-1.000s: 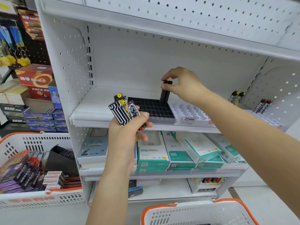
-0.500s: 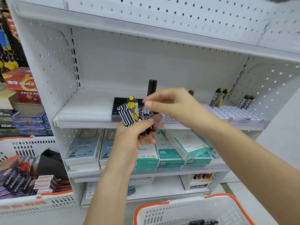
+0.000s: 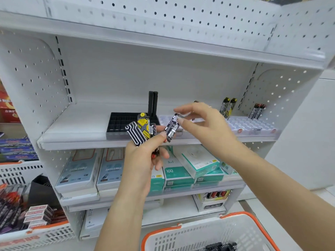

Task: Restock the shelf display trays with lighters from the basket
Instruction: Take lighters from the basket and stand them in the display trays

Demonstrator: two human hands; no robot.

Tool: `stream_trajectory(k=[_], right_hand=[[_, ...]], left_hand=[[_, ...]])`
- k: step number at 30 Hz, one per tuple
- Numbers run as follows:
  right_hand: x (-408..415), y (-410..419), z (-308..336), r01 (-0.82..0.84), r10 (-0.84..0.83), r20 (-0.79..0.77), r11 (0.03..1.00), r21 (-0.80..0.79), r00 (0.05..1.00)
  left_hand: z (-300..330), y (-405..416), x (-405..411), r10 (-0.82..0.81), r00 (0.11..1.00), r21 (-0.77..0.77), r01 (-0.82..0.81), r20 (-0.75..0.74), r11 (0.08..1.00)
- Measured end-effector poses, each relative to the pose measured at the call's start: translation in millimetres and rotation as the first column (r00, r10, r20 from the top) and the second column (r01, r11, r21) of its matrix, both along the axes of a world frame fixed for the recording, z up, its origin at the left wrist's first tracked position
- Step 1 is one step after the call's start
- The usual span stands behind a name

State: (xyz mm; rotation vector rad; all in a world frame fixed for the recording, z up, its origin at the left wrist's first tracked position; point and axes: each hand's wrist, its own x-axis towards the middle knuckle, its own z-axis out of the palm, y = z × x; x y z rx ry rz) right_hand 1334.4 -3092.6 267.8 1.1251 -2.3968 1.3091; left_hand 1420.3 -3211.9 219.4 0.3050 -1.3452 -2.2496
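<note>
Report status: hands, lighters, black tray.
Left hand holds lighter bunch. Right hand pinching one lighter. Black tray holds two lighters; path clear.

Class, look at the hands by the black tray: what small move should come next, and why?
Probably the right hand should carry the black-and-white lighter pinched in its fingers to the black tray and stand it beside the two lighters there; most slots look empty, and the left hand holds more.
</note>
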Motion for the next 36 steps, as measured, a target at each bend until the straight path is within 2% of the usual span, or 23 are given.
stream_trajectory(k=[1,2,3,4,5,9,11,16,18,21,23,25,27,29,30,33,36], right_hand=[[-1,5,-3,0.043,-0.028,-0.266,0.998,0.050,0.964],[-3,11,-6,0.076,-0.018,-0.507,0.993,0.094,0.862],[-5,17,-10,0.091,0.021,-0.675,0.987,0.131,0.738],[-7,22,-14,0.104,0.057,-0.771,0.982,0.158,0.635],[-8,27,-17,0.117,0.072,-0.815,0.979,0.169,0.575],[-12,45,-19,0.180,0.043,-0.865,0.972,0.153,0.500],[-15,55,-18,0.182,0.067,-0.854,0.966,0.185,0.516],[-22,76,-17,0.205,0.098,-0.767,0.935,0.290,0.634],[-24,82,-17,0.211,0.106,-0.757,0.927,0.310,0.644],[-21,89,-21,0.234,0.084,-0.763,0.925,0.298,0.641],[-20,95,-22,0.253,0.023,-0.734,0.931,0.264,0.679],[-26,100,-18,0.239,-0.094,-0.599,0.957,0.167,0.795],[-39,106,-7,0.262,-0.238,-0.360,0.965,0.018,0.902],[-55,108,2,0.310,-0.320,-0.119,0.946,-0.095,0.940],[-61,105,5,0.320,-0.329,-0.051,0.938,-0.137,0.943],[-72,81,8,0.307,-0.312,-0.007,0.938,-0.159,0.950],[-77,43,10,0.272,-0.278,-0.048,0.956,-0.110,0.959]], left_hand=[[1,3,-2,-0.006,1.000,0.008,0.006,0.003,1.000],[2,5,-2,-0.017,1.000,0.017,0.017,0.005,1.000],[2,9,-4,-0.033,0.999,0.021,0.033,0.005,0.999],[3,12,-5,-0.051,0.999,0.020,0.051,0.003,0.999],[3,16,-6,-0.064,0.998,0.015,0.064,0.003,0.998],[1,28,-15,-0.060,0.998,-0.030,0.060,0.019,0.998],[0,33,-20,-0.064,0.998,-0.065,0.065,0.013,0.996],[-2,53,-27,-0.085,0.996,-0.169,0.089,0.030,0.982],[-4,57,-31,-0.089,0.996,-0.229,0.094,0.032,0.969],[-5,63,-34,-0.103,0.994,-0.228,0.107,0.026,0.968],[-5,66,-34,-0.134,0.991,-0.181,0.137,0.028,0.974],[-5,67,-34,-0.166,0.985,-0.161,0.170,0.035,0.972],[-4,66,-33,-0.169,0.984,-0.170,0.175,0.048,0.970],[-4,64,-33,-0.161,0.986,-0.169,0.167,0.050,0.971],[-3,62,-33,-0.152,0.987,-0.169,0.157,0.047,0.973],[-1,53,-33,-0.118,0.993,-0.168,0.120,0.024,0.979],[2,43,-31,-0.075,0.997,-0.129,0.075,0.004,0.989]])
